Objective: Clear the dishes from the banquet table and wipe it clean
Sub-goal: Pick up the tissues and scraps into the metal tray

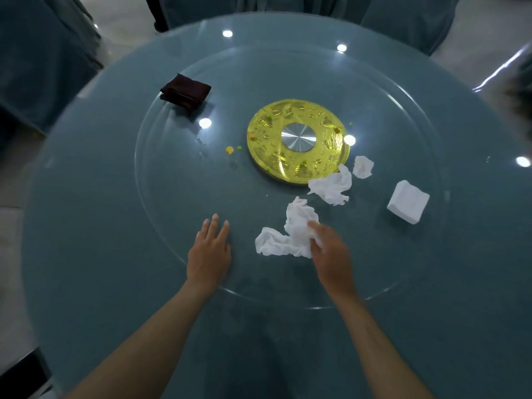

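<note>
Crumpled white tissue (283,239): bunched up on the glass turntable (172,197), gripped at its right end by the fingers (315,229) of the right hand (331,254). Fingers curled onto the paper, knuckles up, remainder of the tissue trailing to the left of them.

Left hand (208,250): palm down on the turntable, fingers (214,226) straight and close together, holding nothing. Set to the left of the gripped tissue, apart from it; wrist over the turntable's near rim.

Beyond the right fingers: a second crumpled tissue (331,187), touching the near edge of a gold hub disc (270,133). Just right of that, a third, smaller tissue ball (363,167), beside the disc's edge.

Well to the right of the right fingers: a square stack of folded white napkins (408,201), apart from everything else.

Hub disc: at the turntable's middle, far side of both sets of fingers, with a silver centre plate (298,138) and small green and orange scraps on its surface.

Beyond the left fingers, just left of the disc: yellow and green food scraps (229,150).

Far beyond and left of the left fingers: a dark folded cloth (185,92), near the turntable's far rim.

Under the turntable: round blue-grey worktop (86,254). Around its far edge: chairs (43,67) draped in matching fabric.
</note>
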The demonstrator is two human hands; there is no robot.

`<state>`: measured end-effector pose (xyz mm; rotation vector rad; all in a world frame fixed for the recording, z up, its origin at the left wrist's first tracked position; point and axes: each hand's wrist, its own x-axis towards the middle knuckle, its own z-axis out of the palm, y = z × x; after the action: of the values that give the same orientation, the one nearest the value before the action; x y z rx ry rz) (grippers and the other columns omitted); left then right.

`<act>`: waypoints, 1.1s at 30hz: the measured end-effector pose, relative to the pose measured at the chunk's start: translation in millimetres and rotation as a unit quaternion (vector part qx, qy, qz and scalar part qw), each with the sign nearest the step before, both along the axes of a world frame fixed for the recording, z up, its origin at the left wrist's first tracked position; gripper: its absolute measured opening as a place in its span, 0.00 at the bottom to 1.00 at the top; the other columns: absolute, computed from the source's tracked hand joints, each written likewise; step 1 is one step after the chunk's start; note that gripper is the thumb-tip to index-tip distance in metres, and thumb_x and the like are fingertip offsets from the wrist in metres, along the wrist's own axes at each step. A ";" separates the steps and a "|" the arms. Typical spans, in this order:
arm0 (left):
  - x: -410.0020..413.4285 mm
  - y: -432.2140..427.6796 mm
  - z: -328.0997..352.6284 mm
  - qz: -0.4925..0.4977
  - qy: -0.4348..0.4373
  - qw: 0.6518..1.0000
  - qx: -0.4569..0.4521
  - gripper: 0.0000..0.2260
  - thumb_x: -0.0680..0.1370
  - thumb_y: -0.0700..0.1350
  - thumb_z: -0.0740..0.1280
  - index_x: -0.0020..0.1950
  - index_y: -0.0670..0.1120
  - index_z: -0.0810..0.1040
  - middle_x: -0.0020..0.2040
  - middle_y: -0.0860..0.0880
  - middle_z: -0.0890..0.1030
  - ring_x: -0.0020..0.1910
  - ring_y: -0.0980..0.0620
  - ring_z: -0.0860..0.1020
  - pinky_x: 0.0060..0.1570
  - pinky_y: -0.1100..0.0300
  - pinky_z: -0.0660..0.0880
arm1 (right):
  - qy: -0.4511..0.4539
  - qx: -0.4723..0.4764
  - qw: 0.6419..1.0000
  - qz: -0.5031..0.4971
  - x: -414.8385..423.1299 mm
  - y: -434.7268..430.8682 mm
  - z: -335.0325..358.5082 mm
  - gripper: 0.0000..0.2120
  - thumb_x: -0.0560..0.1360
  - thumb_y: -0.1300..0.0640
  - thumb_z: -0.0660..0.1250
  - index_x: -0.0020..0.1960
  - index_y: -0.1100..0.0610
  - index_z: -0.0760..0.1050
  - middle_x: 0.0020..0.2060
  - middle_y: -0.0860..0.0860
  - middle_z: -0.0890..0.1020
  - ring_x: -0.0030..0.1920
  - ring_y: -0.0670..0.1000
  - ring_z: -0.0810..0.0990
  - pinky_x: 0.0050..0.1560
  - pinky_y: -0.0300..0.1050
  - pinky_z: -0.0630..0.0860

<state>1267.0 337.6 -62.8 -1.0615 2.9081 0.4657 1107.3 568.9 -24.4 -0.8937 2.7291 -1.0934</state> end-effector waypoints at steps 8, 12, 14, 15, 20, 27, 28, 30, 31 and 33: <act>1.3 1.0 4.2 -0.006 -0.016 1.000 0.002 0.21 0.81 0.39 0.65 0.75 0.46 0.74 0.79 0.43 0.69 0.78 0.40 0.69 0.53 0.43 0.83 | 0.035 0.094 0.982 0.160 44.3 -31.3 -48.6 0.25 0.77 0.59 0.71 0.73 0.48 0.75 0.76 0.53 0.71 0.75 0.56 0.69 0.64 0.47 0.76; 0.6 0.2 2.8 -0.011 -0.015 1.000 -0.004 0.22 0.79 0.39 0.68 0.74 0.46 0.75 0.78 0.42 0.70 0.76 0.39 0.70 0.53 0.42 0.83 | 0.077 0.074 0.982 0.154 37.0 -33.0 -53.5 0.20 0.73 0.70 0.73 0.62 0.55 0.81 0.58 0.52 0.81 0.58 0.57 0.80 0.48 0.54 0.83; 0.2 0.1 1.9 -0.009 -0.013 1.000 -0.003 0.22 0.79 0.39 0.68 0.74 0.45 0.75 0.78 0.42 0.70 0.76 0.38 0.70 0.53 0.41 0.83 | 0.074 0.052 0.982 0.165 32.9 -33.3 -47.3 0.20 0.73 0.72 0.70 0.60 0.55 0.78 0.54 0.50 0.79 0.55 0.57 0.79 0.47 0.55 0.82; 0.1 0.0 1.4 -0.009 -0.011 1.000 -0.001 0.22 0.79 0.39 0.68 0.74 0.45 0.76 0.78 0.42 0.70 0.76 0.37 0.71 0.54 0.40 0.82 | 0.077 0.036 0.982 0.167 31.4 -32.4 -42.1 0.20 0.74 0.71 0.69 0.62 0.55 0.77 0.53 0.50 0.79 0.55 0.56 0.79 0.50 0.54 0.81; 0.3 -3.8 -1.1 -0.010 -0.002 1.000 0.003 0.23 0.78 0.37 0.69 0.73 0.44 0.76 0.78 0.40 0.70 0.75 0.36 0.71 0.59 0.38 0.80 | 0.178 0.007 0.974 0.138 28.4 -32.5 -9.4 0.14 0.80 0.62 0.65 0.65 0.56 0.77 0.56 0.49 0.82 0.56 0.54 0.78 0.54 0.51 0.73; -4.3 -9.5 4.7 0.007 -0.010 1.000 0.027 0.22 0.80 0.39 0.65 0.75 0.45 0.74 0.80 0.42 0.66 0.79 0.37 0.65 0.70 0.36 0.72 | 0.022 0.089 0.992 0.092 -26.0 -63.2 -43.6 0.19 0.80 0.57 0.67 0.71 0.50 0.74 0.72 0.56 0.70 0.72 0.59 0.70 0.62 0.57 0.77; -6.4 -9.3 7.0 0.017 -0.010 0.999 0.037 0.21 0.81 0.39 0.63 0.75 0.45 0.73 0.81 0.43 0.66 0.80 0.38 0.64 0.71 0.36 0.71 | 0.032 0.100 0.990 0.094 -23.3 -65.0 -48.2 0.21 0.79 0.59 0.68 0.71 0.49 0.75 0.71 0.56 0.72 0.70 0.59 0.71 0.58 0.58 0.80; -11.2 -7.6 11.1 0.041 -0.011 0.998 0.052 0.21 0.82 0.40 0.61 0.76 0.46 0.72 0.82 0.44 0.64 0.81 0.40 0.61 0.74 0.37 0.67 | 0.048 0.104 0.990 0.086 -17.7 -65.1 -50.1 0.20 0.74 0.69 0.68 0.62 0.53 0.79 0.63 0.55 0.77 0.61 0.59 0.74 0.44 0.59 0.83; -13.3 -6.7 12.0 0.051 -0.011 0.997 0.055 0.21 0.82 0.41 0.61 0.76 0.46 0.72 0.82 0.44 0.63 0.82 0.40 0.60 0.75 0.38 0.66 | 0.053 0.103 0.990 0.082 -17.7 -64.6 -50.2 0.20 0.72 0.72 0.68 0.58 0.55 0.80 0.59 0.54 0.79 0.57 0.59 0.75 0.40 0.59 0.82; -15.3 -6.3 12.7 0.061 -0.008 0.997 0.056 0.21 0.82 0.41 0.61 0.76 0.45 0.72 0.82 0.44 0.64 0.81 0.40 0.60 0.75 0.37 0.65 | 0.043 0.092 0.990 0.097 -19.4 -61.9 -46.4 0.19 0.72 0.73 0.66 0.58 0.56 0.79 0.54 0.54 0.79 0.54 0.58 0.75 0.41 0.59 0.81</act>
<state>1251.6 331.3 -50.1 -1.2247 2.7773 0.6120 1087.9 507.0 -70.9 -1.1714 2.6824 -0.7713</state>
